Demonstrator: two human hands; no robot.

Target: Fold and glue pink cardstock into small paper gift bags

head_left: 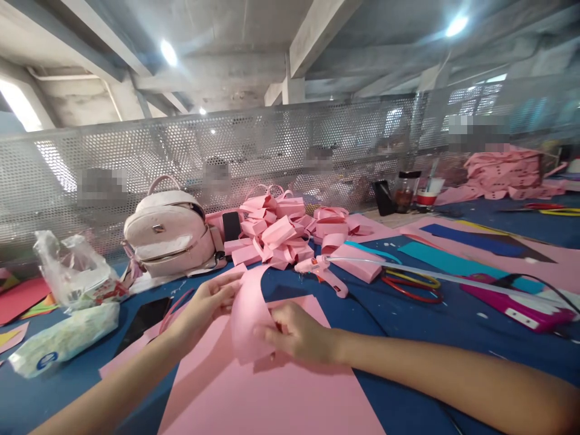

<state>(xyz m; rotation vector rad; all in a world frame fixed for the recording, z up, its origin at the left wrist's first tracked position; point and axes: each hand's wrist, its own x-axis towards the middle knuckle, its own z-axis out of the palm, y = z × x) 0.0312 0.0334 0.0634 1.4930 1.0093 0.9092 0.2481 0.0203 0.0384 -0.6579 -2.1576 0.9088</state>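
Note:
A curved pink paper strip [249, 320] stands bowed between my two hands, above a large flat pink sheet [272, 399]. My right hand [294, 332] pinches its lower right side, thumb in front. At the strip's upper left edge, my left hand [215, 302] holds on with fairly straight fingers; some fingertips are hidden by the paper. Just beyond my right hand lies a pink hot glue gun [324, 273] with its cord trailing right. Folded pink paper pieces [278, 229] are heaped behind the strip.
Left of the hands are a pale backpack [170, 232], a dark phone [142, 323], a tissue pack [66, 338] and a plastic bag [77, 275]. Scissors [412, 287], a magenta power strip [516, 305] and coloured sheets lie rightward. A perforated metal screen [254, 151] borders the table's far side.

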